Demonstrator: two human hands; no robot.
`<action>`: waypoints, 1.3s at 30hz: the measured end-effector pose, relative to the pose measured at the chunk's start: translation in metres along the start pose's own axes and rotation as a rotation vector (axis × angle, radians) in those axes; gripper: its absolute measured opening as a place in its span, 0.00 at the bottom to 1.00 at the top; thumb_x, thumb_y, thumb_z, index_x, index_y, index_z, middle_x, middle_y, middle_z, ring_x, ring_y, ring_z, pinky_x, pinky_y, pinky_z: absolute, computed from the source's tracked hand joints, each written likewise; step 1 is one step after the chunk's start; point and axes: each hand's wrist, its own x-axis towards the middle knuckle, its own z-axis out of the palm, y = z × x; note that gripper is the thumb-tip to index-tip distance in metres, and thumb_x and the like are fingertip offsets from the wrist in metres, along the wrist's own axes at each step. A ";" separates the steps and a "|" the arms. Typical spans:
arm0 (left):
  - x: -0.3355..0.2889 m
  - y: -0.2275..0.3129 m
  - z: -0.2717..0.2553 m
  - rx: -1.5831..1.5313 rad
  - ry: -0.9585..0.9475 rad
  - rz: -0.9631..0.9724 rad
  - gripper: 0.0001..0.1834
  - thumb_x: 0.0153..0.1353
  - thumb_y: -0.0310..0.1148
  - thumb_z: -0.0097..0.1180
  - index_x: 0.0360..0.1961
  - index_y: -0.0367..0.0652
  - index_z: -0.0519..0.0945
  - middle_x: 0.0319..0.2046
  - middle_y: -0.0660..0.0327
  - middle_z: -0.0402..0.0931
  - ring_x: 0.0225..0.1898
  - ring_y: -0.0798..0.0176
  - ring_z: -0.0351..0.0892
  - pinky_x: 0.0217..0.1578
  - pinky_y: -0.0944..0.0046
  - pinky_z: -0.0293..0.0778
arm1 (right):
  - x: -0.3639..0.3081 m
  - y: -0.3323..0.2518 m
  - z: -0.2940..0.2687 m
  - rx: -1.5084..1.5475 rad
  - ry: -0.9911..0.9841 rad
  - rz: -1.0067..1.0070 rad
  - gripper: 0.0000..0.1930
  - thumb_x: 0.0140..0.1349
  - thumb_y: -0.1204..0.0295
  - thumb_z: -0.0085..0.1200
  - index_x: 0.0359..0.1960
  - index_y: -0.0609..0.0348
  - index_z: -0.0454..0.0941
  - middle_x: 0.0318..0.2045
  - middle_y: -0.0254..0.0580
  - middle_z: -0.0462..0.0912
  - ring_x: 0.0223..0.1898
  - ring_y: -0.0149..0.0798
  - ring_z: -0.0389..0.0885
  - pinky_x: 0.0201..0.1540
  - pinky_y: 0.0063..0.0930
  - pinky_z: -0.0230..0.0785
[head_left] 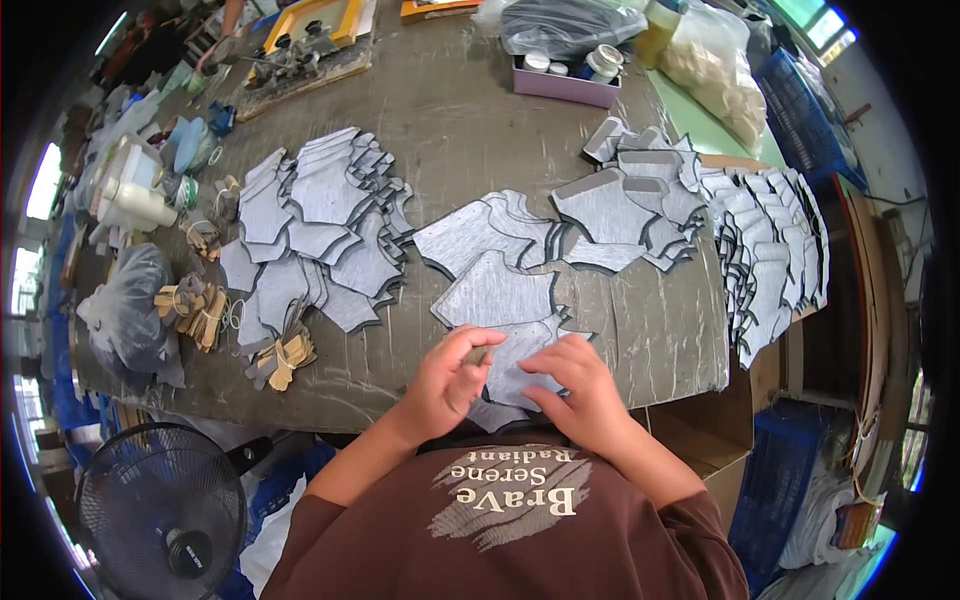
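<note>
- Grey shaped piece (510,372), dark-edged: laid at the near table edge, between and below the two hands, overlapped with other pieces
- Left hand (445,388): thumb and forefinger nearly closed; a small grey-brown tab (480,355) apparently pinched between them, its exact kind not to be told
- Right hand (582,392): thumb and forefinger parted, fingers curved, nothing seen to be held; whether the grey piece is touched cannot be told
- Step in hand, as judged: small tab handled over the grey piece; best gripped by its very end, so that its face is left free and its edge can be seen
- Grey piece best steadied by the right fingertips, pressed flat near the tab, with overlapped neighbours not dragged along
- Tab best squared to the outline before any pressure is applied; slips are to be expected if it is released early
- Next outward: like grey piece (495,290), laid just beyond the hands
- Left pile (325,190) and right pile (605,205): similar pieces, fanned and overlapped on the table (450,100)
- Tan strip bundles (205,312): banded, placed left of the left pile
</note>
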 end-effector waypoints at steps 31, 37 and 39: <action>0.010 0.009 -0.014 0.508 -0.099 0.347 0.06 0.49 0.21 0.62 0.28 0.38 0.77 0.31 0.60 0.73 0.30 0.63 0.73 0.32 0.66 0.70 | 0.015 0.009 0.036 1.565 0.248 0.409 0.03 0.64 0.79 0.44 0.32 0.58 0.69 0.33 0.39 0.75 0.35 0.32 0.75 0.46 0.29 0.69; 0.010 0.000 -0.032 -0.020 0.328 -0.339 0.02 0.56 0.23 0.57 0.29 0.37 0.77 0.20 0.66 0.74 0.23 0.75 0.72 0.25 0.73 0.68 | -0.013 0.046 0.016 0.393 0.485 0.239 0.06 0.57 0.85 0.45 0.29 0.60 0.66 0.32 0.41 0.75 0.28 0.35 0.75 0.30 0.27 0.68; 0.017 -0.002 -0.028 0.167 0.234 -0.318 0.03 0.57 0.25 0.58 0.30 0.38 0.77 0.19 0.68 0.74 0.20 0.76 0.71 0.22 0.74 0.66 | -0.012 0.030 0.012 -0.295 0.217 -0.091 0.09 0.48 0.77 0.60 0.33 0.54 0.76 0.29 0.38 0.74 0.24 0.39 0.76 0.24 0.29 0.69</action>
